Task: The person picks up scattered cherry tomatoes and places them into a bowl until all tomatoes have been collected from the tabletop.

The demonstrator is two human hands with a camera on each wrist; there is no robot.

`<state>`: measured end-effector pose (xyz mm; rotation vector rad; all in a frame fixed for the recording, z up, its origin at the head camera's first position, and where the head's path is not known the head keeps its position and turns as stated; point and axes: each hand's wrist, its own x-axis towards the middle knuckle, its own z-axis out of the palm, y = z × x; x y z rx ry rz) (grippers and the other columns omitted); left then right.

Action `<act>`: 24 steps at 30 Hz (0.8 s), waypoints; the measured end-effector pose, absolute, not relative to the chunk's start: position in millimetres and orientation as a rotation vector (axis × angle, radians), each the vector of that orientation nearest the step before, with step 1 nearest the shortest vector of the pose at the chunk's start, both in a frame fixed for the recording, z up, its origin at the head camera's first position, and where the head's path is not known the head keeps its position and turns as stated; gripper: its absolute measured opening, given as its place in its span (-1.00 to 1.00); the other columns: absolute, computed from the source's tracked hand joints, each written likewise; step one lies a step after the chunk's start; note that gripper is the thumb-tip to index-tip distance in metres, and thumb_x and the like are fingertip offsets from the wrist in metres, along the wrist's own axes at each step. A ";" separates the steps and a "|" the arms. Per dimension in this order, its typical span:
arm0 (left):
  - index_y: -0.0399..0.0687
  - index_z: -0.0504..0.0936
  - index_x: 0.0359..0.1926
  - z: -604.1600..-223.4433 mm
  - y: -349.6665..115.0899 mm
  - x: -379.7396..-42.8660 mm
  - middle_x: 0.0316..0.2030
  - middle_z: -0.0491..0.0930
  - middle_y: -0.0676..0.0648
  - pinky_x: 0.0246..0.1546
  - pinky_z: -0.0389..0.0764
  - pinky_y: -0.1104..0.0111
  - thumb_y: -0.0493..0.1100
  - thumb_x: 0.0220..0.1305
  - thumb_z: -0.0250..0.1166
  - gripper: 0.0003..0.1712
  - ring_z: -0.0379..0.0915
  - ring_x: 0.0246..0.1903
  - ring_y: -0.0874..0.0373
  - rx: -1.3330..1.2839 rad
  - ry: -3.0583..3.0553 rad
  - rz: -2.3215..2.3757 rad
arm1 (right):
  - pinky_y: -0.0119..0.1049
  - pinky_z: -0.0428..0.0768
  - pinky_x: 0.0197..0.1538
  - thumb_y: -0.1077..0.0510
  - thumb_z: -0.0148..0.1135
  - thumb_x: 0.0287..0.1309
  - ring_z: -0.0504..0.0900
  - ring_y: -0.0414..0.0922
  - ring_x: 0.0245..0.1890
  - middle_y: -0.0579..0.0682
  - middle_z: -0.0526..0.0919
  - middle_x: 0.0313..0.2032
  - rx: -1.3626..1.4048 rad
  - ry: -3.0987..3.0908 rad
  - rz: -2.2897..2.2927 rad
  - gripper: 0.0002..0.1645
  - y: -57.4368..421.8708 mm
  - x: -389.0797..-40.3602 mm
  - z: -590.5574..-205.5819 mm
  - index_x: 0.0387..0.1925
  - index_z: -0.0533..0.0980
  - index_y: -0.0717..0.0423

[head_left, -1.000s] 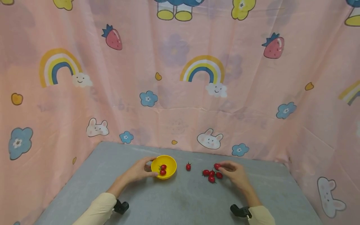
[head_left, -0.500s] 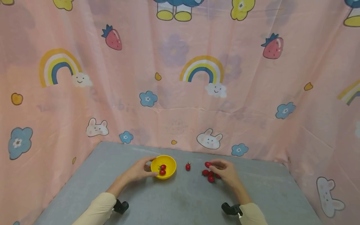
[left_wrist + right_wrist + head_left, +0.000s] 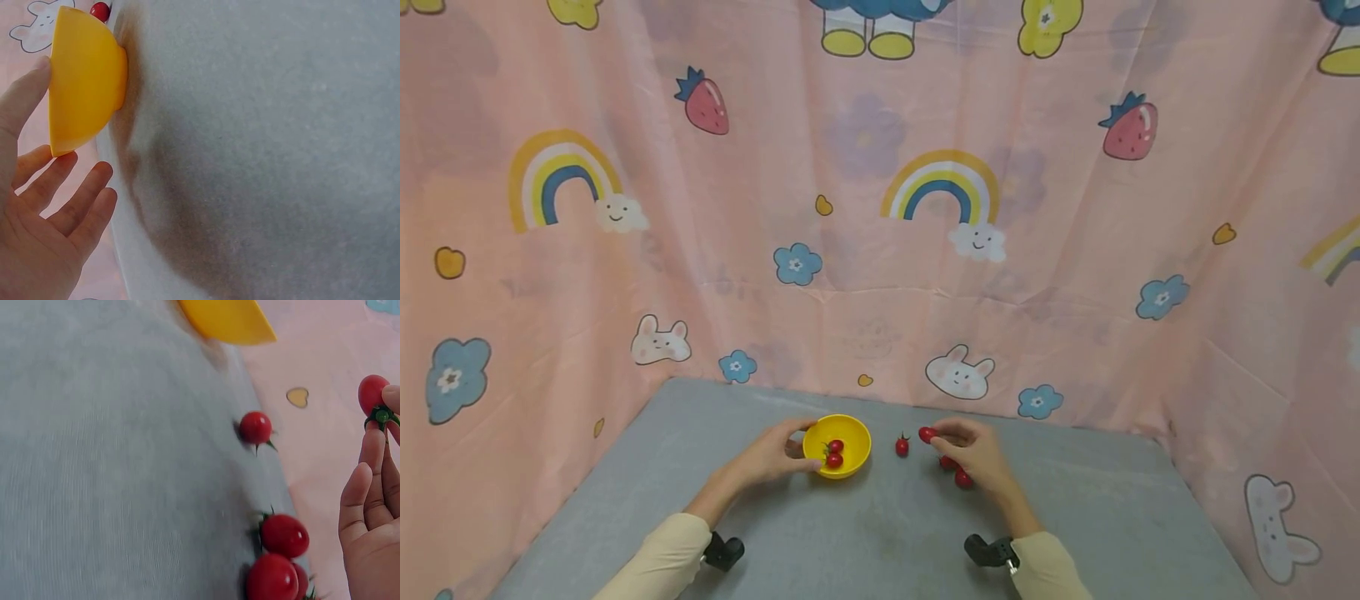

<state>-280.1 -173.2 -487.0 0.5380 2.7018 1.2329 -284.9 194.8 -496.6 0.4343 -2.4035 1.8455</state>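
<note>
My left hand point(image 3: 771, 454) holds a yellow bowl point(image 3: 857, 454) at its left side, thumb on the near rim and fingers at the far rim. Inside the bowl lie two red cherry tomatoes point(image 3: 834, 459) with green stems. Between thumb and fingertips, my right hand point(image 3: 977, 457) pinches another cherry tomato point(image 3: 373, 394), raised above the table with its green stem end showing in the right wrist view. A single cherry tomato point(image 3: 902, 447) stands between the bowl and my right hand. More cherry tomatoes point(image 3: 284, 535) lie clustered beneath the right hand, partly hidden by it in the head view.
The grey table point(image 3: 850, 542) carries everything. Behind it and at both sides hangs a pink patterned curtain point(image 3: 865, 333). A black wrist mount point(image 3: 724, 552) is on the left wrist and a like black mount point(image 3: 990, 551) on the right.
My right hand has moved left with the pinched cherry tomato, away from the far side of the cluster and toward the bowl. The left hand and bowl have stayed in place.
</note>
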 end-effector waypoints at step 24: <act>-0.19 0.39 0.42 -485.2 -172.7 -278.4 0.30 0.44 -0.21 0.06 0.60 0.01 -0.01 0.20 0.53 -0.14 0.55 0.03 -0.06 0.507 2.694 1.243 | -0.35 0.68 -0.19 0.29 0.48 0.16 0.66 0.00 -0.32 0.10 0.73 -0.23 0.520 -2.342 1.927 -0.79 141.3 -291.1 -498.2 -0.14 0.70 0.23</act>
